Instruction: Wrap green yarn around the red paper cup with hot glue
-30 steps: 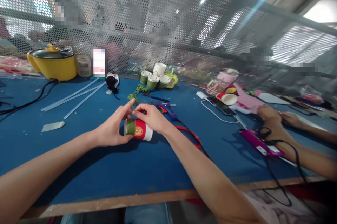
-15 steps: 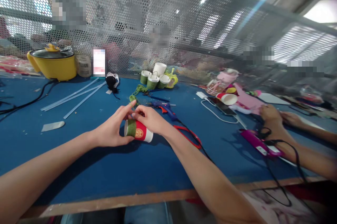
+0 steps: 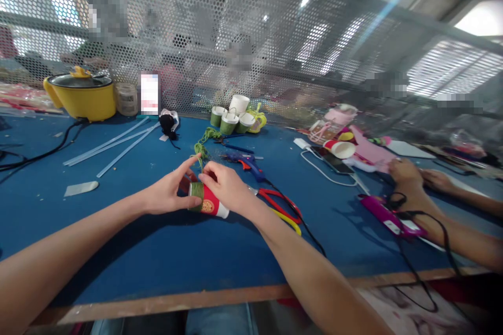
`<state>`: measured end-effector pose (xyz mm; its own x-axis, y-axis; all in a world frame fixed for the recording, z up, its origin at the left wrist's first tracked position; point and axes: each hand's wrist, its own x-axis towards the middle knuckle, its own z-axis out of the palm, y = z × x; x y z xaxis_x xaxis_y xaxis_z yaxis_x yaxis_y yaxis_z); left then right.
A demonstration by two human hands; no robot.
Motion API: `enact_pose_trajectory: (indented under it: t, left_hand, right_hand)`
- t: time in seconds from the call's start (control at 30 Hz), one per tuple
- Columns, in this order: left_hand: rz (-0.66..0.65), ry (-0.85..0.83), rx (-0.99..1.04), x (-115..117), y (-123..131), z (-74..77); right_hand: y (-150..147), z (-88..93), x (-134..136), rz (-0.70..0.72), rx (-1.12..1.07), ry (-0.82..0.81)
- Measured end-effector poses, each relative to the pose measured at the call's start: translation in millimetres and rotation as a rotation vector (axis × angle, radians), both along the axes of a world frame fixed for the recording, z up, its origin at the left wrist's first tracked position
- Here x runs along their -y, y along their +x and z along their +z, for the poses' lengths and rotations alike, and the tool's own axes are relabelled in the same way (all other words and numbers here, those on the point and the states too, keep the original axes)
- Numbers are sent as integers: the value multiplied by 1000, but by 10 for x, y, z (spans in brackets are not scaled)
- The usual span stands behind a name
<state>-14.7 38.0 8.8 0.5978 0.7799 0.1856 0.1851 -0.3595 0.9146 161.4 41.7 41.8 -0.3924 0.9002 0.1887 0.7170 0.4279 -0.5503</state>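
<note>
Cup (image 3: 208, 202) rolled slightly toward six o'clock, likely winding on yarn (image 3: 200, 150); left hand (image 3: 170, 193) clamps it; right hand (image 3: 227, 184) pinches yarn at twelve.

Craft workshop by look: blue worktable (image 3: 176, 261), glue gun (image 3: 244, 161), translucent glue sticks (image 3: 129, 150), green yarn (image 3: 201, 150), perforated metal screen (image 3: 196, 25).

Gold-patterned red, green, white cup (image 3: 211, 200)

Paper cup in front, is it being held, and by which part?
The left hand holds the paper cup by its green-wrapped end. The right hand is at the cup's upper side; whether it grips too is hidden.
</note>
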Motion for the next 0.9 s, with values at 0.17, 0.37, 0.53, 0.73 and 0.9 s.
enact_pose_trajectory:
  t: [0.17,0.37,0.53,0.73,0.9]
  left_hand:
    - [-5,49,26,-8,4,-45]
    - [-22,212,6,-10,6,-55]
    - [6,291,-64,-5,6,-40]
    - [21,354,-106,1,11,-32]
    - [11,361,-90,11,14,-11]
  right_hand:
    - [13,17,17,27,-58,67]
    - [13,81,40,117,-122,108]
    - [13,53,1,101,-95,85]
    - [25,-23,-46,75,-94,35]
    - [15,-10,-25,88,-123,67]
